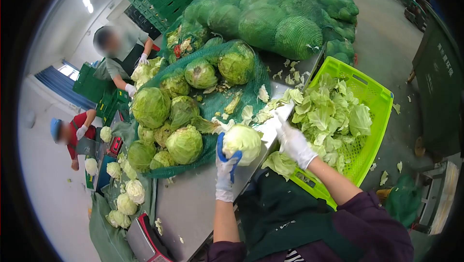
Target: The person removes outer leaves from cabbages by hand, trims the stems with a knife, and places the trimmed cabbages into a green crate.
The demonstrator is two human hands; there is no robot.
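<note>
My left hand (226, 165), in a white glove with blue on the fingers, grips a pale, trimmed cabbage (242, 144) from its left side above the metal table (186, 204). To the right of that cabbage, my white-gloved right hand (295, 147) hangs over the near-left rim of the bright green crate (384, 117). Its fingers are smeared by motion, so whether they hold anything is not visible. Loose cabbage leaves (328, 117) fill much of the crate. Untrimmed green cabbages (185, 144) lie beyond my left hand on an opened green net bag (261, 73).
Full net bags of cabbages (270, 25) are piled at the back. Trimmed cabbages (126, 204) and a red-edged scale (147, 240) are at the left. Two co-workers stand across the table, one in a red shirt (81, 129). A dark green bin (437, 83) stands right.
</note>
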